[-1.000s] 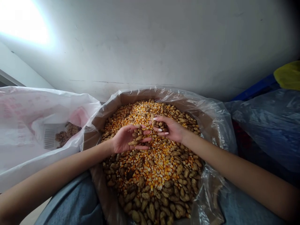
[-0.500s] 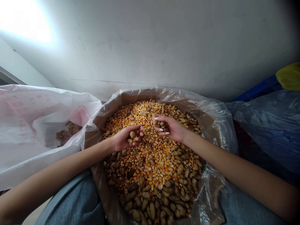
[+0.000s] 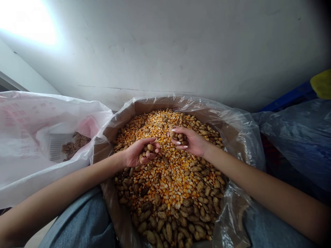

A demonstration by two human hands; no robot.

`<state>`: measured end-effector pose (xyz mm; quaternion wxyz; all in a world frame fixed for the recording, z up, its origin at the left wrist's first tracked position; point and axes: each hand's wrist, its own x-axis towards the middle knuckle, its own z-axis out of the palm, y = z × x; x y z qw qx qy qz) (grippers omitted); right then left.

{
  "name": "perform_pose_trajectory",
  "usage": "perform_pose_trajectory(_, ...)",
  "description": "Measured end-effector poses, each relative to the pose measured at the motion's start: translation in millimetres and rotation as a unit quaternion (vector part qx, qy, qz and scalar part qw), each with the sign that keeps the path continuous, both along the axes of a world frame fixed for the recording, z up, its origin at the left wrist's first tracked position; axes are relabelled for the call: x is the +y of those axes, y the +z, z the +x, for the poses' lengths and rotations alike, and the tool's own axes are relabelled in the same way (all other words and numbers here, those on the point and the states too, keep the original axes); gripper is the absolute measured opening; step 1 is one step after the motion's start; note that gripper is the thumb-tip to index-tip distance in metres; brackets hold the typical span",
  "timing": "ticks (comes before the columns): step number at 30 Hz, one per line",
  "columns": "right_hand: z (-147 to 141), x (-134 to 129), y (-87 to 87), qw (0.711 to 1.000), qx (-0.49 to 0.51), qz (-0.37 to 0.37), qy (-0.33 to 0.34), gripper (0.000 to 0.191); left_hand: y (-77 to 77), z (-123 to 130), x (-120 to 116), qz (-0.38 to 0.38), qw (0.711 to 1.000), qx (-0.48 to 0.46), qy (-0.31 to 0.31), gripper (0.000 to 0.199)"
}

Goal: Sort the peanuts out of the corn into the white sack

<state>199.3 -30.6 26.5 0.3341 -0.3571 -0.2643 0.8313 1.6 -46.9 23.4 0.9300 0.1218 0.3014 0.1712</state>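
Observation:
My left hand (image 3: 141,151) is curled around a few unshelled peanuts (image 3: 150,147), which show between thumb and fingers. Facing it, my right hand (image 3: 190,140) grips a small clump of peanuts (image 3: 179,137) in its fingers. Both hands hover over a plastic-lined box (image 3: 108,134) and are apart from each other. Below them lie loose corn kernels (image 3: 176,182), yellow and pale, heaped in the middle. Many more unshelled peanuts (image 3: 165,227) are mixed in, thickest along the near and right sides.
On the left stands a white plastic sack (image 3: 28,137) with reddish print and brown pieces (image 3: 76,144) in its opening. A pale wall (image 3: 168,51) rises behind the box. To the right are a bluish plastic bag (image 3: 307,134), a blue edge (image 3: 289,98) and something yellow (image 3: 322,84).
The peanuts in my left hand have shifted slightly, and its fingers have moved a little. My right hand keeps its clump almost unmoved. The view has shifted very slightly.

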Motion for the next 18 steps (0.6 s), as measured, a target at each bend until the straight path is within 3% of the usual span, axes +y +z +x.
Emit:
perform_pose_trajectory(5,-0.4,-0.1,0.1,1.0,-0.004,0.003,0.002,0.015,4.2,0.2,-0.1,-0.006,1.0,0.012,0.011,0.024)
perform_pose_trajectory(13,-0.2,0.0,1.1,1.0,-0.006,0.005,0.005,0.013,0.4,-2.1,2.0,-0.034,0.997,-0.04,-0.059,0.027)
perform_pose_trajectory(18,0.6,1.1,0.8,1.0,0.0,0.011,0.011,0.01,3.3,-3.5,2.7,-0.019,0.997,-0.053,-0.056,0.023)
